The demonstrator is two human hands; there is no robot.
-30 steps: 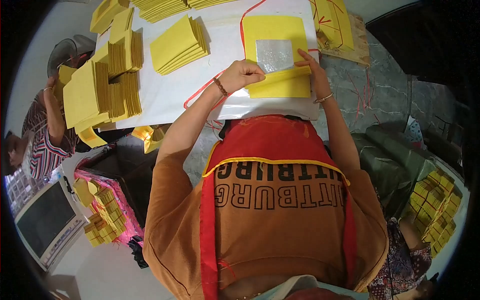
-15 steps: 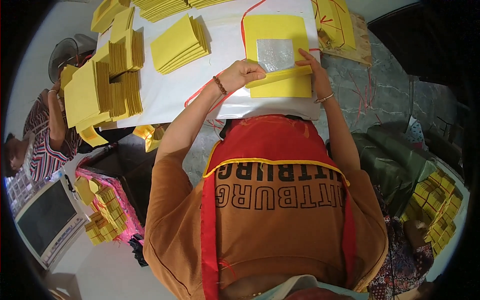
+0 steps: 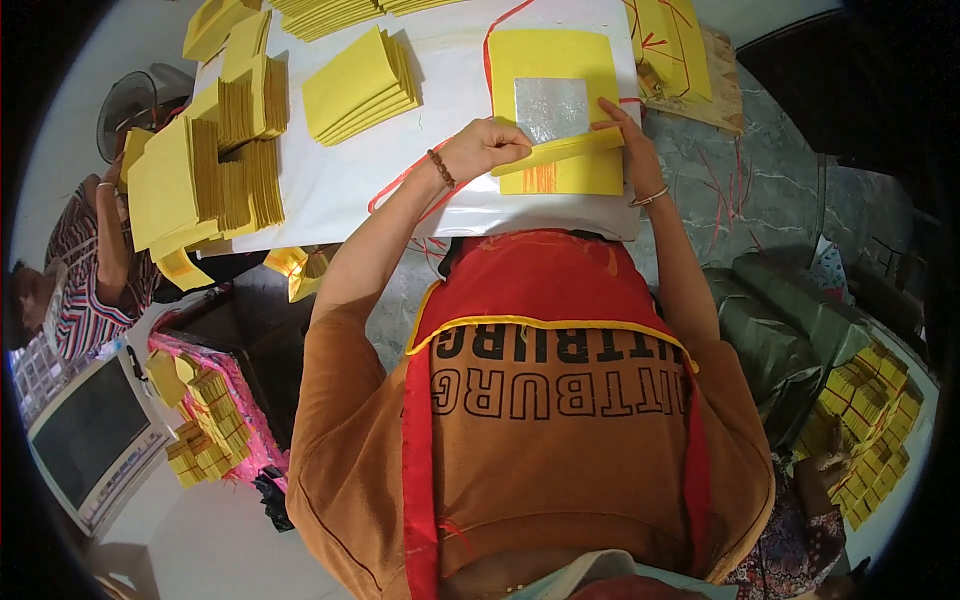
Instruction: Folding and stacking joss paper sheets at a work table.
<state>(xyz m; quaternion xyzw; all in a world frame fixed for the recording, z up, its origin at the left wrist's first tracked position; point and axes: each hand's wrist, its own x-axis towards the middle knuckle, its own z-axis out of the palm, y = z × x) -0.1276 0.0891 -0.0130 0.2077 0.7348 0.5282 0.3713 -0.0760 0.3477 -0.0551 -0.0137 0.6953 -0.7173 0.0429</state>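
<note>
A yellow paper sheet (image 3: 550,52) with a silver foil square (image 3: 550,105) lies near the table's right edge. Across its lower part runs a narrow folded strip of yellow paper (image 3: 570,150), raised along its length. My left hand (image 3: 486,148) pinches the strip's left end, fingers curled. At the other end my right hand (image 3: 630,140) holds the strip's edge, with a couple of fingers stretched over the sheet beside the foil; its thumb is hard to make out. Below the strip, an orange-red printed patch (image 3: 540,179) shows on the yellow paper.
Fanned yellow papers (image 3: 360,88) lie left of my hands. Thick yellow paper stacks (image 3: 180,185) line the table's left side, where another person (image 3: 95,260) stands. Red string (image 3: 400,180) crosses the white tabletop (image 3: 440,60). Tied yellow bundles (image 3: 865,425) sit at lower right.
The orange-red patch has come into view below the folded strip. My hands stay nearly in place. At lower right, another person's hand has shifted by the bundles.
</note>
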